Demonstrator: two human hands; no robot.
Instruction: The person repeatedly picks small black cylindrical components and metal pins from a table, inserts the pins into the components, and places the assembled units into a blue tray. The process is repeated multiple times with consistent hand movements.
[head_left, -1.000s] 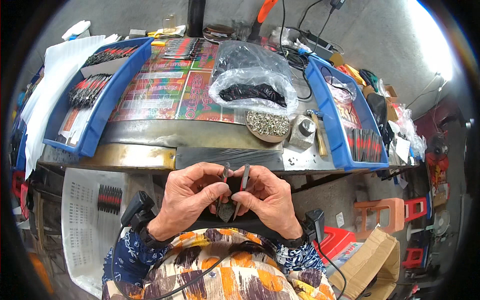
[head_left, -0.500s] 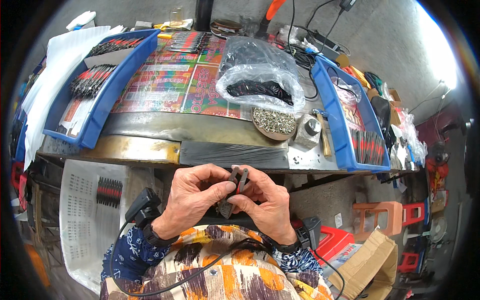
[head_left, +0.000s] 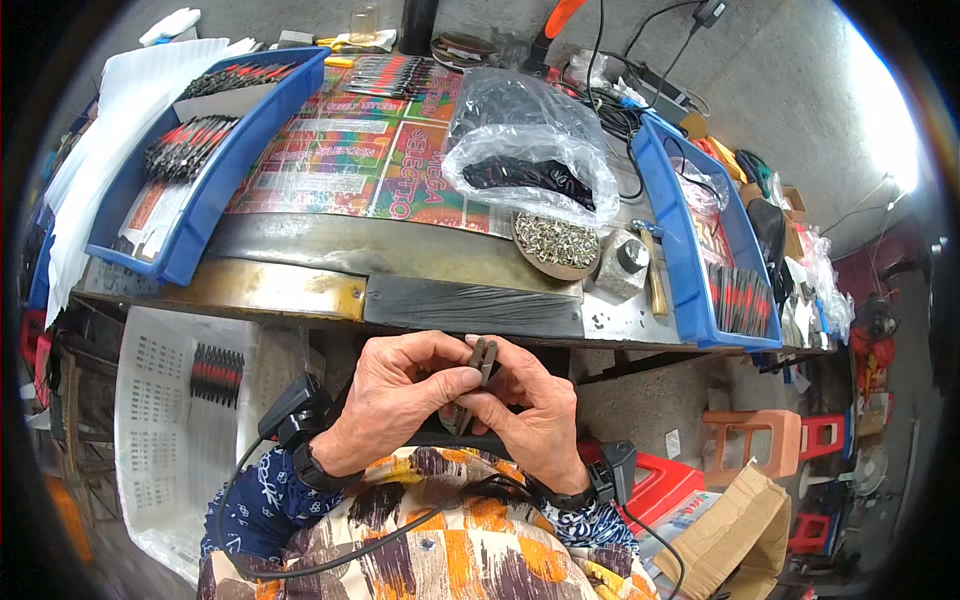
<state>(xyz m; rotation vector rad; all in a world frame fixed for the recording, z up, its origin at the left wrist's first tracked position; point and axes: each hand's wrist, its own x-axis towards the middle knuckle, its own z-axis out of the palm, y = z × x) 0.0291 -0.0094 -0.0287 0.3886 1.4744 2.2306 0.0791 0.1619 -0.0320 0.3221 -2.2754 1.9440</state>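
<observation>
Here, holds two narrow dark strips point(head_left: 484, 356) just below centre frame, under the surface's point(head_left: 330, 245) edge, directly between left hand point(head_left: 395, 395) and right hand point(head_left: 540, 400), about equally near both. Has them side by side, with long axes nearly up-and-down in the frame. Pinches them with the fingers point(head_left: 435, 346) of both hands closed, partly hiding the lower ends.

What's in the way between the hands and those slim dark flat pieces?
Nothing visible: the bare left hand and bare right hand pinch the slim dark flat pieces directly between thumbs and fingers, with no glove or wrapper between.
</observation>
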